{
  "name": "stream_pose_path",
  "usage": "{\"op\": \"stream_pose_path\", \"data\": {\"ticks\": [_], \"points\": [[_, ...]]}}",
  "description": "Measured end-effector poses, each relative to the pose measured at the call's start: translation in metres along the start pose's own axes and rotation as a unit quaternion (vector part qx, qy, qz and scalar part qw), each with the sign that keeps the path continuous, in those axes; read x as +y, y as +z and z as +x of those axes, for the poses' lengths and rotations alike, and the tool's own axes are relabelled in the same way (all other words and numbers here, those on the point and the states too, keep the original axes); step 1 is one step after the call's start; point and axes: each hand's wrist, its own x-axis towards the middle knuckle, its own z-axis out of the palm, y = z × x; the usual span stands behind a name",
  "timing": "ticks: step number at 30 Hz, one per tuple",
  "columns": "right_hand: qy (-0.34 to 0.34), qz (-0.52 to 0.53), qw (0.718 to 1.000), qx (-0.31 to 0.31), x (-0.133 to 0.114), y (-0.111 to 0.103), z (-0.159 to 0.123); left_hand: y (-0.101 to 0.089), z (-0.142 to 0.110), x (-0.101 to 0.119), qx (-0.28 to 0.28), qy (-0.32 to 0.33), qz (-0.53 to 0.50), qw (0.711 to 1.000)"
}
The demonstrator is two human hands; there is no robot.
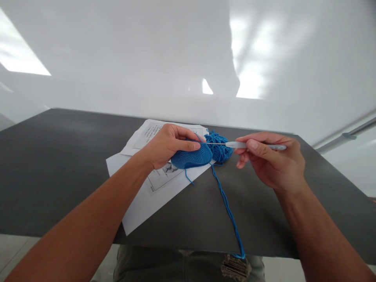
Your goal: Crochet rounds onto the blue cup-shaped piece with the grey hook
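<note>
Left hand (168, 141) pinches rounded blue crocheted piece (192, 157) between thumb and fingers, over white printed paper sheets (141, 205). Right hand (272, 156) grips slim crochet hook with pale handle and metal shaft (235, 145); hook tip at piece's upper right edge. Tangled blue yarn heap (223, 153) on dark grey table (58, 168), just beyond piece; doubled blue strand (225, 200) trails to near table edge.
</note>
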Motion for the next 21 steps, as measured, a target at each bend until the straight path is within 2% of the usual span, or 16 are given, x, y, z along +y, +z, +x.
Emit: {"op": "stream_pose_path", "data": {"ticks": [5,8,11,15,21], "points": [[0.104,0.110,0.988,0.038,0.005,0.010,0.004,0.005,0.002,-0.005,0.024,-0.002,-0.046,0.999],[0.129,0.161,0.976,0.071,0.016,0.020,0.004,0.010,0.003,-0.010,0.046,0.006,-0.075,0.996],[0.103,0.169,0.976,0.087,0.026,0.036,0.000,0.014,0.003,-0.014,0.053,0.006,-0.089,0.995],[0.062,0.125,0.986,0.088,0.032,0.051,-0.004,0.019,0.003,-0.017,0.044,-0.012,-0.083,0.996],[0.021,0.107,0.987,0.121,0.035,0.049,-0.005,0.028,0.001,-0.017,0.023,-0.026,-0.106,0.994]]}}
